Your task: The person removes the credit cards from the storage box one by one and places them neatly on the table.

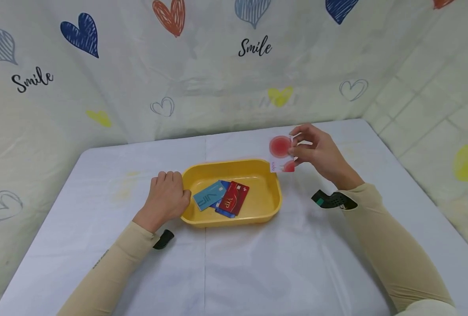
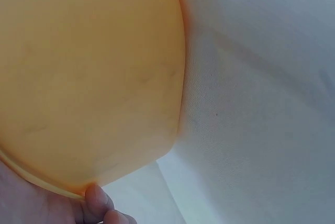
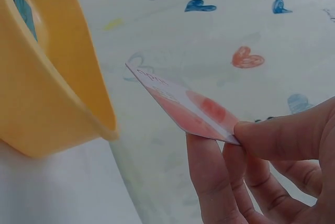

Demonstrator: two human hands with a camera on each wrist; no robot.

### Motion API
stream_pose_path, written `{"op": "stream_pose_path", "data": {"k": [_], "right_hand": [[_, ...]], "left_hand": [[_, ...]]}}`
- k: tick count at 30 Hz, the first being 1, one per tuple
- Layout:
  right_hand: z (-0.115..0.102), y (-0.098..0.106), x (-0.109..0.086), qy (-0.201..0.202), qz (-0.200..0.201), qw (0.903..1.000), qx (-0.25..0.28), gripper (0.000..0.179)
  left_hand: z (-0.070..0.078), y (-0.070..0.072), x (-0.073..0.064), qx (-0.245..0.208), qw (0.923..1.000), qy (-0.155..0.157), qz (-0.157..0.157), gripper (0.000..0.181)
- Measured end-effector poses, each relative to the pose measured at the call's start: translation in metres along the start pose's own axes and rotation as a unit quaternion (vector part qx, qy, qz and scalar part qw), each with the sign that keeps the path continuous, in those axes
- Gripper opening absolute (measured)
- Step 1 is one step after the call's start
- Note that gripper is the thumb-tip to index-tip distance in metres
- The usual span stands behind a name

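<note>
A yellow plastic basin (image 1: 263, 191) stands on the table, and my left hand (image 1: 167, 196) grips its left rim with curled fingers. In the left wrist view the basin's outer wall (image 2: 94, 77) fills much of the picture, with fingertips at its edge. Inside lie a teal card (image 1: 209, 195), a red VIP card (image 1: 234, 198) and blue card material (image 1: 225, 213) partly hidden under them. Between thumb and fingers my right hand (image 1: 315, 151) pinches a white card with red circles (image 1: 280, 147), held above the basin's far right corner. The right wrist view shows this card (image 3: 178, 103) tilted.
A white cloth (image 1: 238, 272) covers the table. Behind it hangs a pale curtain (image 1: 210, 70) printed with hearts and the word Smile. Black straps or devices sit at both wrists, one under the right sleeve (image 1: 333, 200).
</note>
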State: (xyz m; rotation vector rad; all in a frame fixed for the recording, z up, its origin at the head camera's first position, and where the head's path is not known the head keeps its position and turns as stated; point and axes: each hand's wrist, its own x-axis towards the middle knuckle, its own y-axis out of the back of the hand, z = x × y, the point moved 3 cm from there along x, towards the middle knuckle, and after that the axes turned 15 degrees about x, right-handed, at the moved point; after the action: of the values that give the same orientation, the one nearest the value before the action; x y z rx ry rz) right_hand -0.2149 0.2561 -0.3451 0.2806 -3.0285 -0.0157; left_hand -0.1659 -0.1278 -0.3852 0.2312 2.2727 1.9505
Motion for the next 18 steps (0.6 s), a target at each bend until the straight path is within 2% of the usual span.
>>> {"op": "stream_pose_path", "data": {"k": [18], "right_hand": [[0.015,0.023,-0.007,-0.026,0.023,0.9992,-0.021,0.035]], "left_hand": [[-0.002,-0.002,0.001,-0.001,1.0000,-0.002,0.007,0.020]]}}
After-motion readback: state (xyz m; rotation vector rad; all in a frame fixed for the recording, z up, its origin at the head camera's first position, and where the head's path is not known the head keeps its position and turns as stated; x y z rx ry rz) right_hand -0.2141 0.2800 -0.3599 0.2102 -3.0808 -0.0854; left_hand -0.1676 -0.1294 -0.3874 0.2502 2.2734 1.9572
